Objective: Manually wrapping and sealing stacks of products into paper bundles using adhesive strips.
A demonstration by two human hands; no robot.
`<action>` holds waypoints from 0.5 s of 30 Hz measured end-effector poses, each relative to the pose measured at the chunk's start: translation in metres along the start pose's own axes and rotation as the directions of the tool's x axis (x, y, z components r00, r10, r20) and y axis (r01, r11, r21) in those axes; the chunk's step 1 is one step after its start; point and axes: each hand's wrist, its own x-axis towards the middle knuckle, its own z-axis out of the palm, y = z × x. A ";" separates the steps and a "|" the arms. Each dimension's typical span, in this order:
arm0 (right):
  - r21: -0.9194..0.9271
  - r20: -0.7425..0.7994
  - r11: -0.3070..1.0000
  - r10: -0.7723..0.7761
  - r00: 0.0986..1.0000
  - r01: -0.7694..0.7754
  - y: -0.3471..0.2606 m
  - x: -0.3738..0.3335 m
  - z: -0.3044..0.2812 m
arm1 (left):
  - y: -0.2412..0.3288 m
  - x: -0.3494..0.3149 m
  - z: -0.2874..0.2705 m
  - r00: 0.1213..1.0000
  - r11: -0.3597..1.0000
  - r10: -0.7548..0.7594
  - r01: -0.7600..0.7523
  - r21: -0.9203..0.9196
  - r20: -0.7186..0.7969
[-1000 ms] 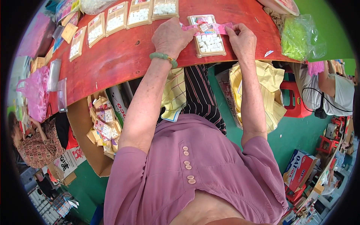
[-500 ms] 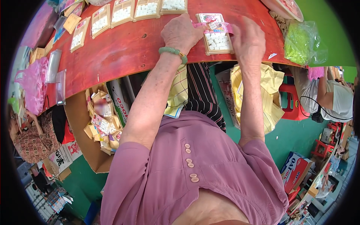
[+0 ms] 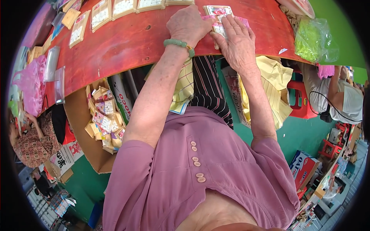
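A small beige tray of little white blocks lies near the table's front edge, a printed card at its far end. Across its middle runs a pink printed strip. My left hand, with a green bead bracelet at the wrist, is closed at the strip's left end; its fingertips are mostly hidden. My right hand lies flat over the strip and tray, fingers stretched out and thumb toward the left hand. It covers most of the blocks.
Several similar trays stand in a row along the far left of the red table. A clear bag with green contents is at the right. Below the edge are a carton of filled trays and yellow paper.
My right hand has come left and down from beside the tray onto the strip, flattening over it. My left hand stays near the strip's left end. The whole view has shifted slightly.
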 end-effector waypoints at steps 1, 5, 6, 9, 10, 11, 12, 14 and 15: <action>0.020 -0.017 1.000 -0.007 1.000 0.008 -0.001 -0.001 -0.001 | 0.000 -0.002 0.000 1.000 1.000 0.018 -0.018 -0.004 -0.009; 0.026 0.007 1.000 0.010 1.000 -0.011 -0.005 -0.009 -0.005 | -0.002 -0.010 0.004 0.999 0.999 0.048 -0.048 0.006 -0.024; 0.040 0.005 0.999 0.008 1.000 -0.009 -0.009 -0.011 -0.007 | -0.002 -0.012 0.004 0.999 0.999 0.041 -0.041 0.001 -0.029; 0.063 -0.012 0.998 0.008 1.000 -0.007 -0.010 -0.012 -0.009 | -0.005 -0.013 0.005 0.998 0.999 0.052 -0.053 -0.003 -0.042; 0.071 -0.022 0.997 0.009 1.000 -0.008 -0.009 -0.012 -0.008 | -0.006 -0.012 0.005 0.996 0.998 0.069 -0.069 -0.003 -0.048; 0.071 -0.024 0.997 0.010 1.000 -0.008 -0.008 -0.013 -0.006 | -0.005 -0.012 0.005 0.996 0.998 0.070 -0.070 -0.002 -0.049; 0.084 -0.053 0.996 0.016 0.998 -0.012 -0.007 -0.014 -0.002 | -0.004 -0.013 0.005 0.997 0.998 0.060 -0.060 -0.003 -0.053; 0.099 -0.082 0.995 0.023 0.996 -0.015 -0.007 -0.015 0.002 | -0.002 -0.015 0.004 0.997 0.999 0.049 -0.049 -0.003 -0.057; 0.096 -0.098 0.995 0.041 0.994 -0.031 -0.009 -0.015 0.003 | 0.000 -0.015 0.002 0.998 0.999 0.039 -0.040 -0.015 -0.045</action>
